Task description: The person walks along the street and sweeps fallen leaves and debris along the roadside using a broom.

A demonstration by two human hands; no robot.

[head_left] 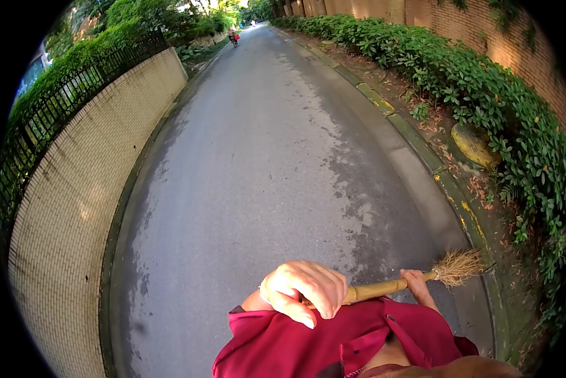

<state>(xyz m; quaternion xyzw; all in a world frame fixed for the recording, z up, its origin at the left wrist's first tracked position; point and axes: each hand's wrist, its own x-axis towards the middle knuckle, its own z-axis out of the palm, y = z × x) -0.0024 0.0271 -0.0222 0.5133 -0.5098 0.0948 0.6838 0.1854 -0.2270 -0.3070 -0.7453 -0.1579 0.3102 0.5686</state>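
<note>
One bamboo-handled broom [376, 291] is held across the front of a red shirt [295, 340] above a paved road [245, 157]. Its upper end is clasped by the left hand [308, 286], fingers curled closed over it; its lower handle is gripped by the right hand [414, 283], fingers wrapped around. Bristles [458, 268] are seen by the kerb [462, 211]; whether the ground is touched cannot be told.

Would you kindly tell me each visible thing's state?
Pale bamboo-handled straw broom: held, bristles splayed
Left bare hand: curled over the broom
Right bare hand: gripping nearer bristles
Grey asphalt road: darker patches near edges
Yellow-marked stone kerb: paint patchy
Dark red cloth shirt: worn, neck open
</note>
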